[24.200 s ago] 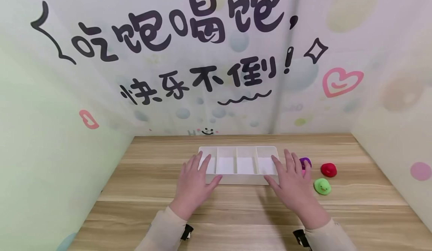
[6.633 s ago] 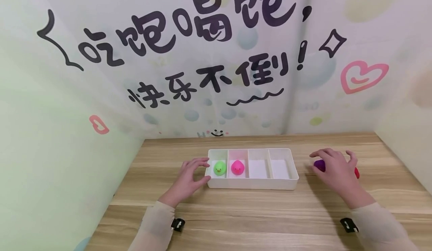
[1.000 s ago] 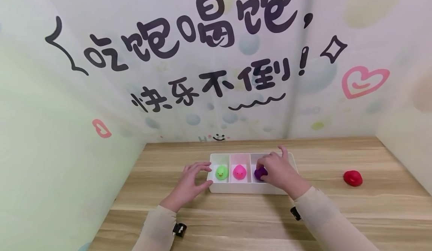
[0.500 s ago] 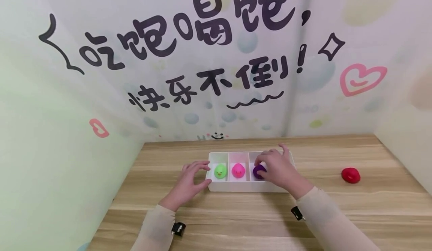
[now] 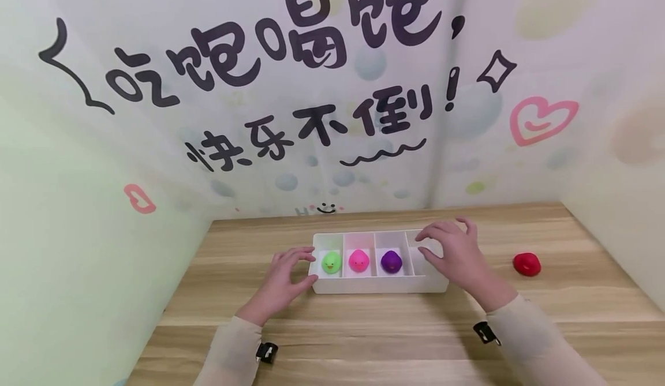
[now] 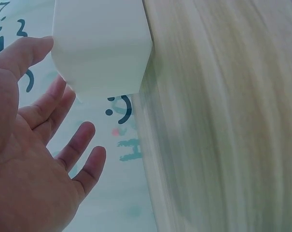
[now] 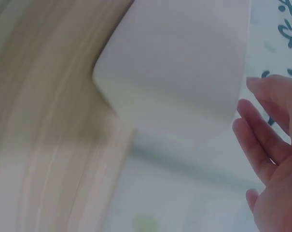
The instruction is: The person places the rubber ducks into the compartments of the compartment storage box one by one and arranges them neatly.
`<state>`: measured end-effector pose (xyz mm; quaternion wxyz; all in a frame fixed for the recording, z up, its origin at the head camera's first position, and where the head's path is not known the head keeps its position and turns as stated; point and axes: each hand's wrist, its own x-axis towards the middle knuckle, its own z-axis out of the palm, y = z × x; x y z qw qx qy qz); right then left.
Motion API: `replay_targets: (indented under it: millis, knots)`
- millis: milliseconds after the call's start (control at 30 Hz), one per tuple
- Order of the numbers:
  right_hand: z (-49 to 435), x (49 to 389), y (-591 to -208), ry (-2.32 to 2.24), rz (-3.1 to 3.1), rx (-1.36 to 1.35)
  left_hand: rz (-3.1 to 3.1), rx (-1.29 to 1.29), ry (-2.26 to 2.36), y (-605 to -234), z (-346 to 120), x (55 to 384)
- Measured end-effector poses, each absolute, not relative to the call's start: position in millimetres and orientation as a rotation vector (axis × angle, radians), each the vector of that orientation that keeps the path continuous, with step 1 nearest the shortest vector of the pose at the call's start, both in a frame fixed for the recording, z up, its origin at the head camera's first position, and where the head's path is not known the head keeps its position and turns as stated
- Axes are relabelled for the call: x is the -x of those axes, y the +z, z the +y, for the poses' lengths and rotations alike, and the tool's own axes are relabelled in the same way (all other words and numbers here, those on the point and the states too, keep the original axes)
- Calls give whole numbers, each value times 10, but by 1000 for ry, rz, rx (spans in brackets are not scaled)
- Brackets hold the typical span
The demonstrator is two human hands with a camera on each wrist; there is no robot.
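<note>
A white four-part divided box stands on the table. From left to right it holds a green toy duck, a pink toy duck and a purple toy duck, one per compartment. My left hand touches the rim at the box's left end with thumb and fingertips, its other fingers spread in the left wrist view. Over the rightmost compartment is my right hand, thumb and fingers apart with nothing between them. It partly hides that compartment. A red toy lies on the table to the right.
The wood-grain table meets a printed back wall just behind the box. Side walls rise at left and right. Each wrist wears a black strap device.
My right hand has let go of the purple duck, which stays in the third compartment, and has moved up and right. The left hand keeps its place at the box's left end.
</note>
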<state>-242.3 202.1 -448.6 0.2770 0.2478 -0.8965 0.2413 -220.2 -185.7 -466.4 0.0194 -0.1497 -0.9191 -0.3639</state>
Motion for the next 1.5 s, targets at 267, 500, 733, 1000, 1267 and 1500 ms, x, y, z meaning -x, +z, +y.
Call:
replay_targets:
  millis: [267, 500, 733, 1000, 1267, 1500]
  knots:
    - [2404, 2349, -4429, 656, -2417, -456, -2858, 489, -1133, -4655, -1873, 2214]
    - [2784, 2296, -4492, 565, -2529, -301, -2844, 494, -1125, -4666, -1884, 2228]
    - [3038, 2244, -4639, 530, -2587, -239, -2836, 500, -1103, -4651, -1911, 2240]
    - [3342, 2208, -4690, 513, -2687, -123, -2852, 489, -1102, -4656, -1902, 2233]
    - [3497, 2195, -4709, 476, -2799, -80, -2866, 470, -1123, -4671, -1895, 2220]
    - [3659, 2155, -4719, 424, -2855, -60, -2863, 478, -1136, -4666, -1866, 2223]
